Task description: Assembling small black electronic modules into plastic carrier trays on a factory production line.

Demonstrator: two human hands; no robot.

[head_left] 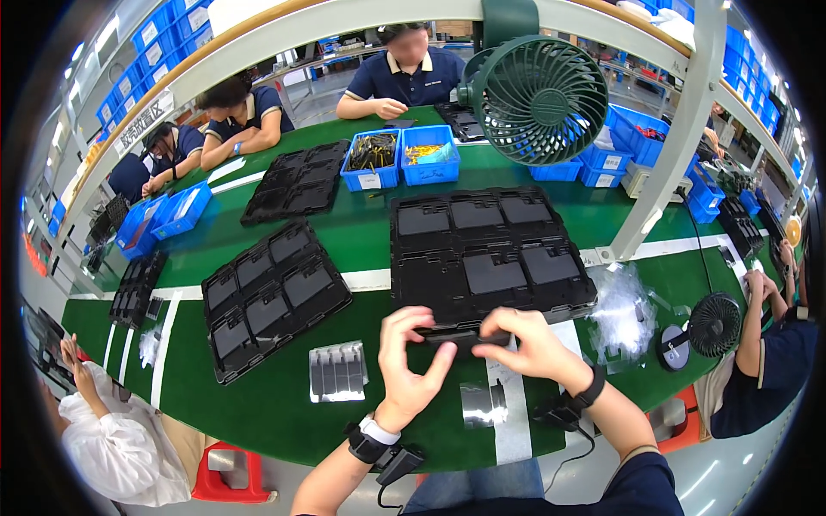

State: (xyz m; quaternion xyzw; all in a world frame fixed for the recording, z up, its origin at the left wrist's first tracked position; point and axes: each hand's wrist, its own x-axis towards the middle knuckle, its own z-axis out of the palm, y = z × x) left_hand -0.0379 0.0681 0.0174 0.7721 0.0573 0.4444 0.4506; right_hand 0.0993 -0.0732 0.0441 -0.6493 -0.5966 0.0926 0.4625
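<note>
the right hand (535,346) pinched one end of a dark part (463,342), just off the big black tray's (428,277) six o'clock edge; the left hand (408,371) curled by its nine o'clock end, grip unclear. level, light support seemed wisest.
</note>
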